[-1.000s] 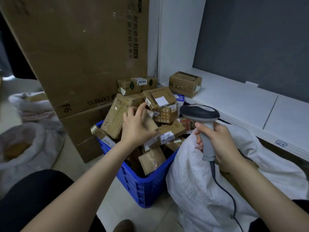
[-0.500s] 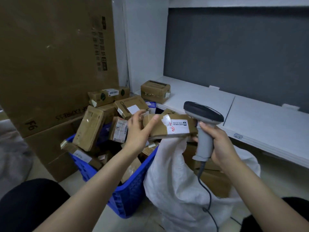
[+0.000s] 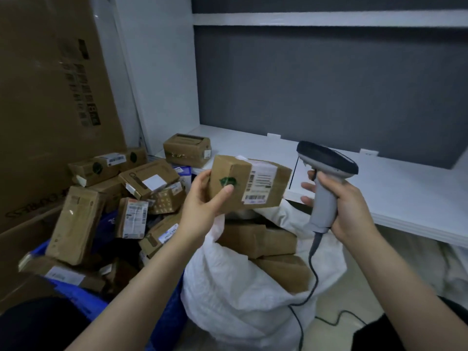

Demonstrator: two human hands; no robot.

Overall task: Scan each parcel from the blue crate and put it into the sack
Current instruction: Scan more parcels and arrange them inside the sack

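Pinched between the thumb and curled fingers of the left hand (image 3: 202, 202), a brown cardboard parcel (image 3: 281, 186) is held above the open mouth of the white sack (image 3: 240, 287), just beside the scanner (image 3: 326, 168). A white shipping label (image 3: 260, 184) with several barcodes is turned toward the camera, but its print is too blurred to be read. A green stamped mark (image 3: 228, 181) is seen on the parcel's end face, partly covered by the thumb.

The scanner's grey handle is wrapped by the fingers of the right hand (image 3: 352, 206); its window is hidden from view. Its cable (image 3: 314, 269) is cut off at the lower edge.

Brown parcels are seen inside the sack. The blue crate (image 3: 83, 300) is largely hidden by heaped parcels and the left forearm. Upside-down lettering on the large carton (image 3: 50, 97) is partly cut off and cannot be read with certainty. One small box (image 3: 187, 152) is set on the white shelf (image 3: 405, 198).
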